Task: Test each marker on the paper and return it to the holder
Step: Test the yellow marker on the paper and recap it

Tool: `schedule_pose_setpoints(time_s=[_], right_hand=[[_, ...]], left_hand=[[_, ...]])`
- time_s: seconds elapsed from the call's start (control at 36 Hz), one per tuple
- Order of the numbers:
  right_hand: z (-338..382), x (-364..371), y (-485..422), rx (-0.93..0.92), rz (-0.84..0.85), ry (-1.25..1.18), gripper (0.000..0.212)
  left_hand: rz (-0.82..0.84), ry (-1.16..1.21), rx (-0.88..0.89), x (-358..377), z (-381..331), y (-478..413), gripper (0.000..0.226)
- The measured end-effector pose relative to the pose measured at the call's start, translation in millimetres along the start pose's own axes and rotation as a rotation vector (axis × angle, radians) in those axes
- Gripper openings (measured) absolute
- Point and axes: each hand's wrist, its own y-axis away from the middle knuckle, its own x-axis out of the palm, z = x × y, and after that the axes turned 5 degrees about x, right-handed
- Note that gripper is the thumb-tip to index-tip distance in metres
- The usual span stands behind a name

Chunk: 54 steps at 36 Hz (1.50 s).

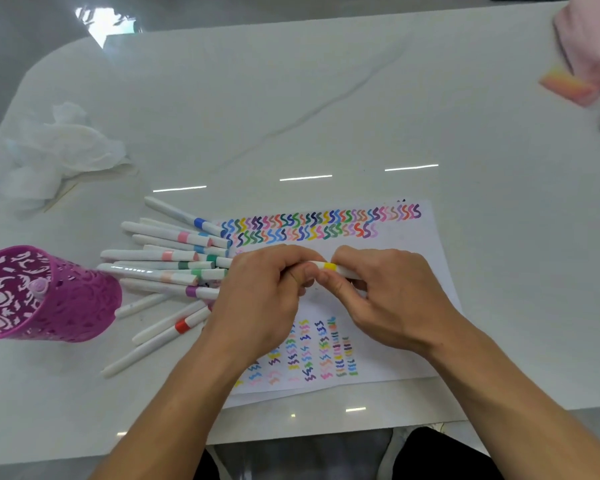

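Observation:
Both my hands hold one white marker with a yellow band (329, 266) level above the paper (406, 306). My left hand (264, 299) grips its body, and my right hand (381, 296) grips the end past the yellow band. The sheet is covered with rows of coloured squiggles. A pile of several white markers (167, 268) with coloured bands lies left of the paper. The purple cut-out holder (49, 299) stands at the far left with one lilac-capped marker (39, 285) inside.
Crumpled white tissue (59, 147) lies at the back left of the white table. A pink-orange block (568, 86) and a person's pink sleeve (593, 39) are at the far right corner. The table's near edge runs just below the paper.

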Motion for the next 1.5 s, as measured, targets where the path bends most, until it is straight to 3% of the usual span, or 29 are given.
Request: schedule_pose_setpoints(time_s=[0.22,0.58,0.81,0.92,1.03,1.14,1.25,1.36,1.5], right_hand=[[4,-2,-2,0.009,-0.057,0.049,0.046],[12,3,-4,0.032,-0.005,0.071,0.049],[9,3,-6,0.093,0.021,0.045,0.064],[4,-3,-4,0.149,0.073,-0.037,0.052],[-10,-8,-2,0.240,0.001,-0.257,0.019],[-21,-10,-4,0.297,-0.091,-0.494,0.038],[-24,-8,-5,0.319,-0.193,-0.629,0.029],[-26,-11,-7,0.374,-0.216,-0.807,0.042],[-31,-14,-6,0.343,-0.221,-0.743,0.045]], left_hand=[[0.029,0.134,-0.108,-2,-4,0,0.023],[0.028,0.133,-0.147,-9,0,-2,0.020],[-0.045,0.091,-0.145,-10,0,-4,0.017],[-0.090,-0.002,-0.155,-2,0,-4,0.013],[-0.157,-0.019,-0.178,-4,3,-8,0.012],[-0.143,-0.040,-0.170,-2,2,-7,0.012],[-0.120,-0.076,-0.146,3,2,-6,0.014],[-0.103,-0.224,-0.011,9,1,-3,0.015],[-0.065,-0.261,0.113,13,1,-1,0.017]])
